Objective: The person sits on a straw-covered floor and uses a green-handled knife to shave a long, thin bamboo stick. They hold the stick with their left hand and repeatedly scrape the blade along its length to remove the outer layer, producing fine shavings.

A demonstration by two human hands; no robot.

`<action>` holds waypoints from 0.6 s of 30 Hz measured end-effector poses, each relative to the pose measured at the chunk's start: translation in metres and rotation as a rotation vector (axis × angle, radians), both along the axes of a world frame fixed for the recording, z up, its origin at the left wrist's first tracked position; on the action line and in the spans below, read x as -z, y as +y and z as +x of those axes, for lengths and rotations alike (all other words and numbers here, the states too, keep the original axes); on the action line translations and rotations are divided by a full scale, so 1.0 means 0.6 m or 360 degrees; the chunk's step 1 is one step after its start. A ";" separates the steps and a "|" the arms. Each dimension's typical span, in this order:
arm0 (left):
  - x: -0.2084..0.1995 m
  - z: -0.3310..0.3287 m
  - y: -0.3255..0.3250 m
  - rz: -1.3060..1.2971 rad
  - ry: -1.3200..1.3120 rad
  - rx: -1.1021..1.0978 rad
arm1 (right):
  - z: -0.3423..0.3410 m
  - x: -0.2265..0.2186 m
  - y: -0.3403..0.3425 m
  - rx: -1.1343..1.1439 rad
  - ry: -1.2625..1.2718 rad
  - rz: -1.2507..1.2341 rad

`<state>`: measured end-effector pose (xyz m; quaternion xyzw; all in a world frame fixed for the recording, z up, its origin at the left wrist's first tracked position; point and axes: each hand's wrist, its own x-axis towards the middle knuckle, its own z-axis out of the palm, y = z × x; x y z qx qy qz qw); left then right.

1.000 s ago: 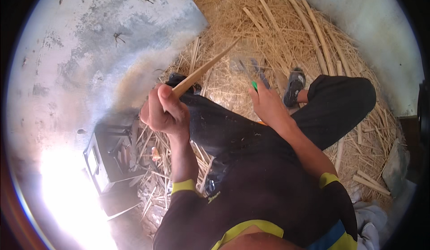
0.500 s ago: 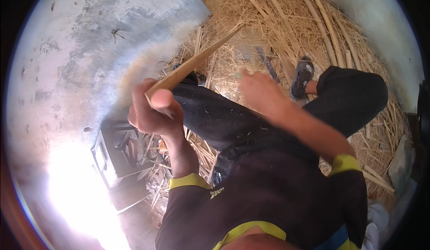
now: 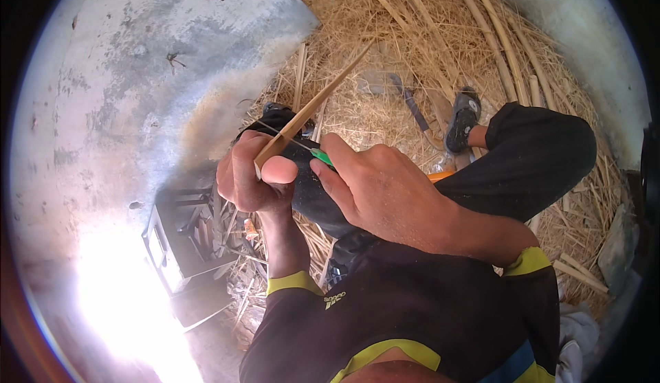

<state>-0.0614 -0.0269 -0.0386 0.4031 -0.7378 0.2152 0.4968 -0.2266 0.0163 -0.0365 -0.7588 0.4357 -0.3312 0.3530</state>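
Left hand [image 3: 249, 180]: fingers curling closed around the near end of a flat, pale bamboo strip [image 3: 313, 107], which is slanting up and away past the fingertips. Right hand [image 3: 375, 187]: fingers closing on a green-handled tool [image 3: 320, 157], touching the strip just beside the left thumb. Dry straw [image 3: 426, 46] is lying beyond both hands.

**Where things lie around me**

My left hand [image 3: 251, 177] and right hand [image 3: 385, 190] meet before my chest, over my knee. The cane strip [image 3: 313, 108] runs forward-right from my left hand. A crate [image 3: 182, 239] sits left; straw [image 3: 426, 32] lies ahead, a sandal [image 3: 462, 118] on it.
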 end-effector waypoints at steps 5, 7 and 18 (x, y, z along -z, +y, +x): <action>0.020 0.005 -0.012 0.0116 -0.0180 0.0012 | -0.015 0.130 -0.071 0.0404 0.0509 -0.0061; 0.031 0.004 0.005 0.0182 -0.0114 0.0114 | -0.024 0.098 -0.057 0.0462 0.0378 -0.0009; 0.025 -0.001 -0.003 0.0008 -0.0166 -0.0110 | -0.015 0.090 -0.053 0.0259 0.0218 -0.0168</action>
